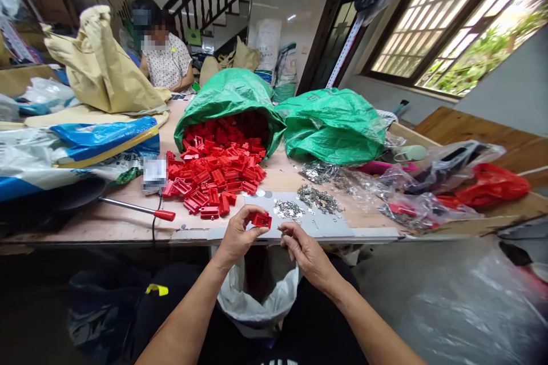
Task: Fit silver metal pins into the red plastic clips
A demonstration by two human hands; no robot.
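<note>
Between thumb and fingers, my left hand (238, 234) grips a red plastic box-shaped part (261, 220), its hollow side facing me. My right hand (303, 248) is closed in a pinch just to the right, apart from the red part. A tiny dark sliver, which looks like a small metal piece (281, 230), shows at its fingertips; its exact shape is too small to tell. Behind my hands lie a pile of small shiny metal pieces (287, 209) and a darker metal pile (319, 199). Many similar red parts (214, 177) spill from a green sack (231, 91).
Below the table edge, a white sack (257, 311) hangs open between my legs. A second green sack (334, 125) and plastic bags (454, 165) stand right. A red-tipped metal lever (165, 215) juts in from the left. Across the table sits another person (166, 60).
</note>
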